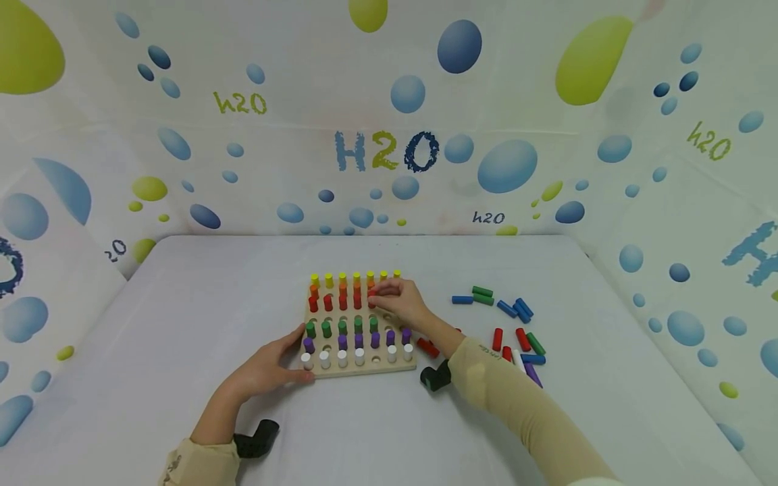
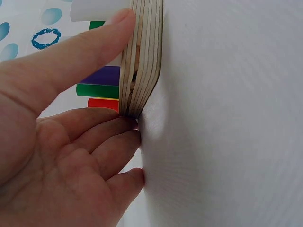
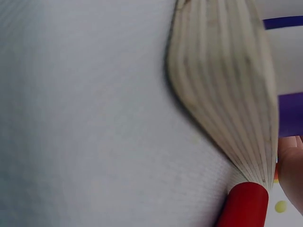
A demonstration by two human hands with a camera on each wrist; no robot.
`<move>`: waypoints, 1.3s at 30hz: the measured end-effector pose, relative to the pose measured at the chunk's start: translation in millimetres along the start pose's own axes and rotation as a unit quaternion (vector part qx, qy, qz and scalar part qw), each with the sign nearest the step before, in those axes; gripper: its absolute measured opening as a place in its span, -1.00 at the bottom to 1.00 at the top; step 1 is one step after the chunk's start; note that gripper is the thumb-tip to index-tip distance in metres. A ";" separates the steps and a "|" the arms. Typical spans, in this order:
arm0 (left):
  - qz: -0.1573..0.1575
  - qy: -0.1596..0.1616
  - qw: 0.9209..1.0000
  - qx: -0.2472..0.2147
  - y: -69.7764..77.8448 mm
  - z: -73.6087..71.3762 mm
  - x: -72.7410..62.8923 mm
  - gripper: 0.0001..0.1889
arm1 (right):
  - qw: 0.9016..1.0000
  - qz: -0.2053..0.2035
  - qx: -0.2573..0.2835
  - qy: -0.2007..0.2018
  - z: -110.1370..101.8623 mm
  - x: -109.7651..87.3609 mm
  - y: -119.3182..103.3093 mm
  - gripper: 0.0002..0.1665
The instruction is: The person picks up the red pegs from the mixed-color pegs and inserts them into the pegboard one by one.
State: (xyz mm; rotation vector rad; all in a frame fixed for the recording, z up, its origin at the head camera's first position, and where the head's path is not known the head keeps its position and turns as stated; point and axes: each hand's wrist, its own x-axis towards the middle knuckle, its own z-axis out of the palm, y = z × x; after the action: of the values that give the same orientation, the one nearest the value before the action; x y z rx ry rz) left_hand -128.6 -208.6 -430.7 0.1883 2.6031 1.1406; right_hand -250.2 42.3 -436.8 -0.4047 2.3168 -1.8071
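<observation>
R hand (image 1: 402,302) pinches a red peg (image 1: 371,299) btw thumb & fingertips, at the R end of the red row on the wooden board (image 1: 377,371); can't tell if it's seated in a hole. Immed. L of the pinch: four upright red pegs (image 1: 343,303). Just beyond: orange pegs (image 1: 343,289), then yellow pegs (image 1: 356,277) along the far edge. Nearer than the pinch, in order: green pegs (image 1: 342,329), purple pegs (image 1: 342,341), white pegs (image 1: 342,359).

L hand (image 1: 264,368), L of & nearer than the pinch, is spread against the board's near-L corner, thumb at the near edge, fingertips touching the L side.

R of the pinch, near side: loose red peg(s) (image 1: 428,347) just off the board. Farther R, well apart: loose mixed pegs (image 1: 507,308), incl. blue, green, red, white & purple, lying on the white table (image 1: 243,283).
</observation>
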 end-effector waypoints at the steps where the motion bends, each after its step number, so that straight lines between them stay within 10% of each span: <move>1: 0.000 0.000 1.000 0.000 -0.2 0.3 0.2 0.09 | 1.000 0.002 -0.002 0.000 -0.2 0.1 0.5 -0.77; 27: -0.005 0.000 1.000 0.001 3.6 4.2 -2.4 0.08 | 1.000 0.004 0.009 -0.015 -5.4 -1.3 3.8 -0.68; 39: 0.007 -0.002 1.000 0.003 3.8 3.7 -3.0 0.08 | 1.000 0.011 -0.011 -0.012 -10.2 -25.7 -27.9 -0.66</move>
State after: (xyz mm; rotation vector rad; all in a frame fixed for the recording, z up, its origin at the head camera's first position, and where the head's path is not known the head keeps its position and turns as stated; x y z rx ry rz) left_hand -124.6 -204.1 -429.7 0.2092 2.6068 1.1357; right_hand -226.0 53.6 -407.9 -0.3992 2.3185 -1.7579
